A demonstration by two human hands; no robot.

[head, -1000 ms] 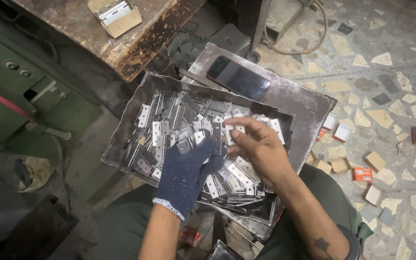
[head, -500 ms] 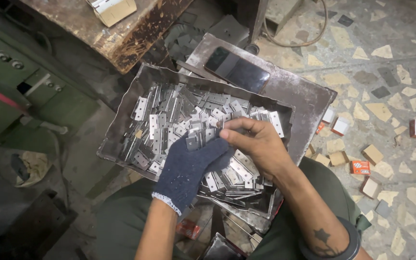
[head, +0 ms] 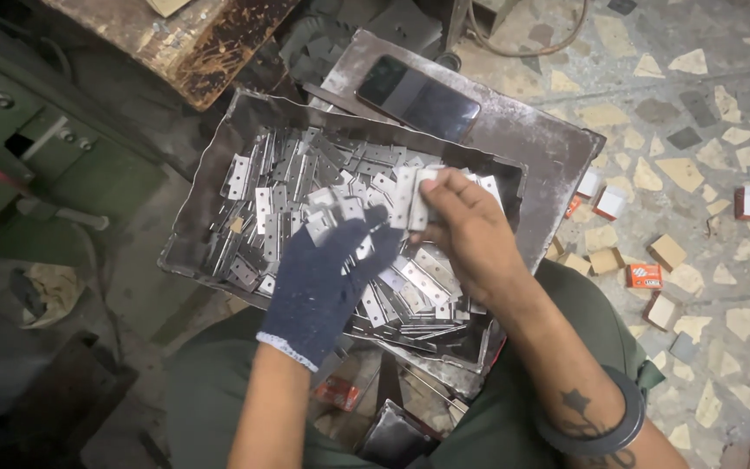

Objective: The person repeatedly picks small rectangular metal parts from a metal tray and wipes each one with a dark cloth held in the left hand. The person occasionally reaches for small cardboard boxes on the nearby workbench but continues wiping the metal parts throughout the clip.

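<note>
Down on the lap sits a dark metal tray [head: 219, 165] heaped with small steel hinges [head: 305, 182]. The right hand [head: 466, 230], bare, is pinched on a small stack of hinges [head: 416, 195], held upright over the tray's right part with thumb and fingertips closed on it. The left hand [head: 327, 282], in a dark blue knit glove, hovers just beside it over the heap, fingers spread wide and holding nothing, its fingertips near the stack. A black phone [head: 418, 95] lies on a rusty metal plate [head: 540, 148] behind the tray. Small cardboard boxes [head: 644, 260] are scattered on the stone floor [head: 722, 87] to the right, and a green machine [head: 36, 139] stands at the left.
</note>
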